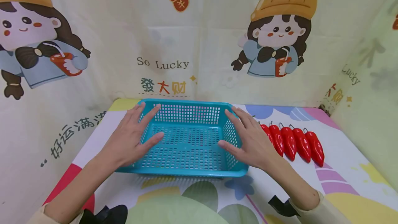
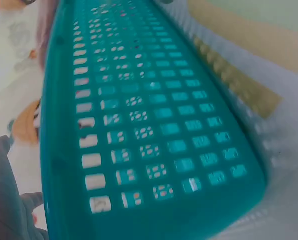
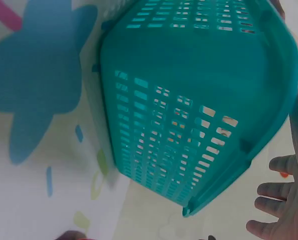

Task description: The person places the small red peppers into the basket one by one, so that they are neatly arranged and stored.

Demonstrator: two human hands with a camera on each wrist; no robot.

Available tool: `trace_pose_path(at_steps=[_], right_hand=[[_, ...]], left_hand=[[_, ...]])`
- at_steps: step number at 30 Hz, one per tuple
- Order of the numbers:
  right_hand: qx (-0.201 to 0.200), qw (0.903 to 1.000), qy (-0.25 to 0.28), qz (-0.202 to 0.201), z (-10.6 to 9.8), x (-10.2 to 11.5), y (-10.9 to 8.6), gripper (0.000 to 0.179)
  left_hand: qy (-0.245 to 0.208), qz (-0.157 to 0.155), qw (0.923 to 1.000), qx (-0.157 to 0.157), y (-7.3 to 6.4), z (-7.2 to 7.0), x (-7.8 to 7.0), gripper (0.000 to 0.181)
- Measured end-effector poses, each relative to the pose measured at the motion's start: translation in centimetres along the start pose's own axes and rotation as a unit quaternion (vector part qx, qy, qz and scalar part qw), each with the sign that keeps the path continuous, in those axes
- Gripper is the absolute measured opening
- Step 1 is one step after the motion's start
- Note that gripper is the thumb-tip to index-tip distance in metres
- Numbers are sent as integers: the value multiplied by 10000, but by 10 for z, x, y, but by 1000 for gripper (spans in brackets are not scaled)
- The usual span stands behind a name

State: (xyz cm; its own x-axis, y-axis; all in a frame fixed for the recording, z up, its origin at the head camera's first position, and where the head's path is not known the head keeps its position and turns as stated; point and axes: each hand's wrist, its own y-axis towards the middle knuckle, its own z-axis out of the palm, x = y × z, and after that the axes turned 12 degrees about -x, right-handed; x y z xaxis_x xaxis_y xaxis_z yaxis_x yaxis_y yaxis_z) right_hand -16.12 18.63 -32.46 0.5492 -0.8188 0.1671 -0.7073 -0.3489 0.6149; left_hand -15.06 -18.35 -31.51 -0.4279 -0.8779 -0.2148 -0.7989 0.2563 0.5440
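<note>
A turquoise plastic basket (image 1: 186,173) with slotted walls and a perforated floor sits on the patterned tabletop in front of me. My left hand (image 1: 132,136) is over its left end, fingers straight and spread, thumb pointing inward. Over the right end, my right hand (image 1: 253,141) has the same spread shape, fingertips near the far right corner. Neither hand grips anything. In the left wrist view the basket wall (image 2: 199,215) fills the middle, with the left hand (image 2: 6,200) at the edge. The right wrist view shows the right hand's fingers (image 3: 276,191) extended beyond the rim.
Several shiny red chili peppers (image 1: 289,144) with small hooks lie in a row right of the basket, partly behind my right hand. A printed cloth (image 1: 211,44) hangs behind the table and along its sides. The colourful tabletop (image 1: 236,206) extends toward me.
</note>
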Motion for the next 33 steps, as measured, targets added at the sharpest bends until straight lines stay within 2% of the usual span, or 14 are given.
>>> trace_pose_path(at_steps=[3, 6, 12, 16, 21, 26, 30, 33], right_hand=[[-108, 9994, 202, 267, -4, -4, -7, 94], [-285, 9977, 359, 507, -10, -8, -13, 90], [-1013, 9887, 754, 804, -15, -20, -21, 74], [-1261, 9828, 861, 1039, -15, -30, -25, 66], [-985, 9815, 754, 1461, -9, -45, -29, 70], [-414, 9812, 586, 1790, -2, -61, -31, 71], [161, 9775, 415, 2063, 3, -72, -29, 74], [478, 9740, 299, 2193, 7, -77, -27, 76]], left_hand=[[-310, -326, 9989, -133, -7, -3, 7, 82], [-738, -626, 9946, -364, -12, -2, 15, 80], [-1574, -1329, 9760, -712, -17, 1, 36, 70], [-2047, -1696, 9617, -675, -18, 5, 49, 62], [-2521, -1990, 9458, -475, -18, 9, 63, 57], [-2763, -2102, 9375, -241, -19, 16, 74, 57], [-2992, -2124, 9302, -85, -19, 20, 79, 56], [-3044, -2164, 9276, -14, -18, 23, 82, 55]])
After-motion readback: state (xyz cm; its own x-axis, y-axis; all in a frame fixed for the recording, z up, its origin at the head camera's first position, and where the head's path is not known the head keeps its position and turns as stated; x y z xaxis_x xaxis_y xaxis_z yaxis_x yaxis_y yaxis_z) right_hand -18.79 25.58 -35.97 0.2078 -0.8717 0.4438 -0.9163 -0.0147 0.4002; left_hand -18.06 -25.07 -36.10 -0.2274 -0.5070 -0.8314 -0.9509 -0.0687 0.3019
